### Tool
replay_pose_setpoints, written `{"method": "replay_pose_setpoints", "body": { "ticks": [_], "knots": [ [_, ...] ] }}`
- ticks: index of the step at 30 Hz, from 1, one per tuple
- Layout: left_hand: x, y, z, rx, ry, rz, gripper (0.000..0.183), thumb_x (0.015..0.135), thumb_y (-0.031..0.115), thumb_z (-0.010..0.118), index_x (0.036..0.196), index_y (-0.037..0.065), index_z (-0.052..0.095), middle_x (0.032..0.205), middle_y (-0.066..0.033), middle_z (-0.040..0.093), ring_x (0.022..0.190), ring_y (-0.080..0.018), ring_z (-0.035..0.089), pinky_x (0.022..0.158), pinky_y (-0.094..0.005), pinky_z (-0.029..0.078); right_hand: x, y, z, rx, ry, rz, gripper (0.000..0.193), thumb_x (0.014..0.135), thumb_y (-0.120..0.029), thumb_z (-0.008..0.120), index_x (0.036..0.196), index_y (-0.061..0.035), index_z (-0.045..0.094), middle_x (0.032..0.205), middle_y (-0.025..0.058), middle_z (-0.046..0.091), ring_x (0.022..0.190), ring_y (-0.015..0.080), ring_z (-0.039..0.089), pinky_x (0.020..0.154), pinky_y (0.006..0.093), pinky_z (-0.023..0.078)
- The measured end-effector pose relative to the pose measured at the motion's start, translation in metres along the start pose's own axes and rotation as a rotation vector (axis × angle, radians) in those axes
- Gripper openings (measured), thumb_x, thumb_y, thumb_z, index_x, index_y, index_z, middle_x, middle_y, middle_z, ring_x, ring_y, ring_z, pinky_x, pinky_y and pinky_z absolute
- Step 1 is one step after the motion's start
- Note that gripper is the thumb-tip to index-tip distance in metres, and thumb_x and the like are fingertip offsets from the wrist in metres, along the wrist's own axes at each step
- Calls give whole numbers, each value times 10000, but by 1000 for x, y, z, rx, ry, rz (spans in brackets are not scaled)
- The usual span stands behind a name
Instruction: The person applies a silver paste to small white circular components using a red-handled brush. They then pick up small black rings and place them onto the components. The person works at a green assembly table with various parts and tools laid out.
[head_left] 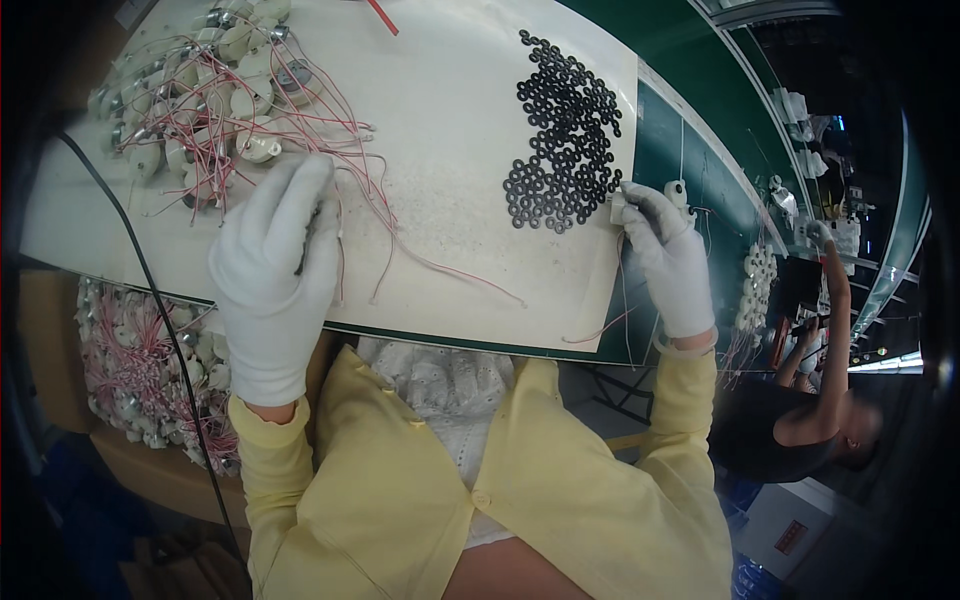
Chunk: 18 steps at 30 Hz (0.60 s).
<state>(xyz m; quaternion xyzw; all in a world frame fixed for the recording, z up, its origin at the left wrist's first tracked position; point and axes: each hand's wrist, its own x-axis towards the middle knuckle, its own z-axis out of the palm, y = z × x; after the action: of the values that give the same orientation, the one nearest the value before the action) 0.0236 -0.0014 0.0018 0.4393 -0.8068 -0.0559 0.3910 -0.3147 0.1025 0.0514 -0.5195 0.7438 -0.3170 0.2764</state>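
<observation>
My left hand [272,275], in a white glove, lies on the pale work mat [450,130] with its fingers [300,190] stretched up toward the heap of small white motors [215,75]. The fingers are close together and slightly bent; something dark shows between them near the palm, but I cannot tell from here whether I grip it or only cover it. Thin red wires [355,165] run out of the heap, pass beside and under this hand and trail across the mat toward its near edge.

My right hand [672,262], gloved too, sits at the right edge of the mat, where the mat meets the green bench [690,120]. Its thumb and fingers are pinched shut on a small white part [620,207], held just beside the lower end of the spread of black rubber rings [565,135]. Another small white piece [678,190] stands just behind the fingertips on the bench.

The rings lie flat, packed in a loose patch on the right half of the mat, well apart from the motors in the far left corner. Below the mat's left edge, a box [140,360] holds more white motors with pink wires, and a black cable [150,290] crosses it. My yellow sleeves [690,400] come up from below. To the right, another person [800,420] in dark clothes works at the same line.
</observation>
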Motion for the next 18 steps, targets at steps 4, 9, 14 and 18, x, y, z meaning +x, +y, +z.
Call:
{"method": "replay_pose_setpoints", "body": {
  "ticks": [4,9,14,18],
  "knots": [
    [4,-2,0,10,-48,15,376,815,61,734,1185,120,696,1107,-91,701,836,-321,633,748,-411,509,5,-4,1,-162,1,-121,255,979,-47,619,1221,27,648,1021,88,723,910,138,700,818,257,547],
    [6,2,-1,73,-86,-15,375,833,99,715,1205,147,696,1117,-84,702,850,-327,637,760,-417,513,12,-12,-1,-507,-11,-320,240,910,-8,649,1149,-9,677,928,91,732,845,210,721,801,296,546],
    [5,0,0,59,-86,-33,405,817,98,721,1219,124,686,1125,-94,698,865,-336,636,771,-421,518,11,-17,-5,-697,-50,-426,222,871,-34,684,1092,-54,689,891,72,730,807,246,717,718,338,541],
    [4,-2,0,43,-88,-32,439,809,92,722,1244,115,675,1130,-104,694,867,-335,635,774,-424,519,-3,-24,-14,-850,-156,-448,209,868,-110,702,1076,-116,682,838,11,696,747,230,659,678,364,482]
  ]
}}
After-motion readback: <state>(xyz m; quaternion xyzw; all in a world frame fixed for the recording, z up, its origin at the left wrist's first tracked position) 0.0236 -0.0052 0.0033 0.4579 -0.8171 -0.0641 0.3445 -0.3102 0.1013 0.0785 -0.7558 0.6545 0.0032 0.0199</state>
